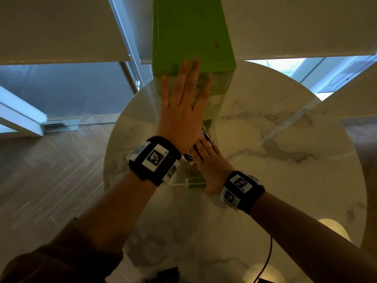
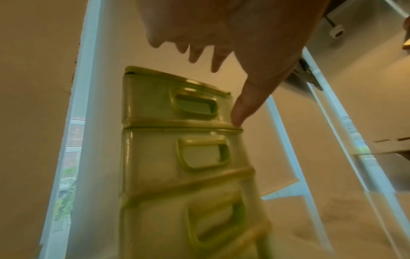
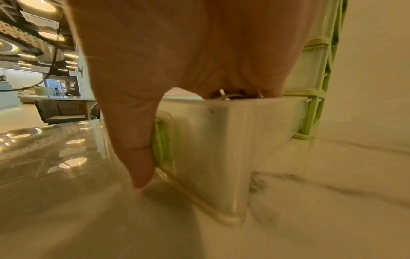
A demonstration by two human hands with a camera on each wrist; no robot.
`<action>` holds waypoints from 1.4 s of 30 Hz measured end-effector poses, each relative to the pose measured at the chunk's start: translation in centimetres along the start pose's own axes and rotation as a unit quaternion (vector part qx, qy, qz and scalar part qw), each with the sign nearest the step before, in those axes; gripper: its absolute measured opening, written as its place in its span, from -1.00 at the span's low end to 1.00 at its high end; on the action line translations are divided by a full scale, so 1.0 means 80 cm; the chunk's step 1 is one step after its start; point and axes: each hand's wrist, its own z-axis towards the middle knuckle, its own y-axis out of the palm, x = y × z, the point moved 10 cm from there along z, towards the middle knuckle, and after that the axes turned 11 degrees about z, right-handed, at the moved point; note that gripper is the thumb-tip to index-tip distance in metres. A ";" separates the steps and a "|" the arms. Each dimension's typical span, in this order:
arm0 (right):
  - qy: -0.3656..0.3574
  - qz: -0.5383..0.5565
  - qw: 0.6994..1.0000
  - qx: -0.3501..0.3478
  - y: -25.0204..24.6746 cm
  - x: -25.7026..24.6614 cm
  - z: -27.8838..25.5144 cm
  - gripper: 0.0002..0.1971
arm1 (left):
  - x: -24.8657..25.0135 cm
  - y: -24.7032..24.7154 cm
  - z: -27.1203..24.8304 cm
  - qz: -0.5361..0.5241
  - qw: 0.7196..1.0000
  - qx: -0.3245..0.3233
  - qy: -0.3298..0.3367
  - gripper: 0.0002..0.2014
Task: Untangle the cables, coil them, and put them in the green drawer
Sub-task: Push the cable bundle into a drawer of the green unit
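A tall green drawer tower (image 1: 189,33) stands at the far side of the round marble table (image 1: 275,144). My left hand (image 1: 189,78) lies flat on its top front edge with the fingers straight; in the left wrist view the thumb (image 2: 241,108) touches the strip under the top drawer (image 2: 168,101). The bottom drawer (image 3: 221,140) is pulled out toward me, its green handle (image 1: 194,183) facing me. Black-and-white cables (image 1: 207,136) lie bundled inside it. My right hand (image 1: 206,152) presses down on them, its thumb (image 3: 139,157) hanging outside along the drawer front. Cable ends (image 3: 233,96) peek out under the palm.
A thin dark cord (image 1: 267,258) hangs off the near table edge at lower right. Wooden floor (image 1: 51,180) lies to the left below the table. White walls and window frames stand close behind the tower. Bare marble extends right of the drawer.
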 end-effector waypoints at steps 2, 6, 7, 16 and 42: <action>0.000 0.001 1.000 0.001 -0.001 0.000 -0.001 0.18 | -0.015 0.014 0.015 0.024 0.998 -0.055 -0.025 -0.28; -0.002 -0.007 1.000 -0.013 -0.001 0.001 -0.001 0.24 | -0.024 0.018 0.041 0.040 0.995 -0.089 -0.019 -0.44; -0.003 -0.010 1.000 -0.016 -0.001 0.001 -0.001 0.25 | -0.025 0.019 0.048 0.026 0.994 -0.104 -0.013 -0.45; -0.003 0.004 1.000 -0.014 -0.007 0.002 0.004 0.26 | -0.041 0.022 0.074 -0.071 0.979 -0.186 0.050 -0.32; -0.026 0.022 0.999 0.029 -0.036 0.023 0.042 -0.06 | 0.045 0.148 -0.141 -0.153 0.919 -0.349 0.101 0.07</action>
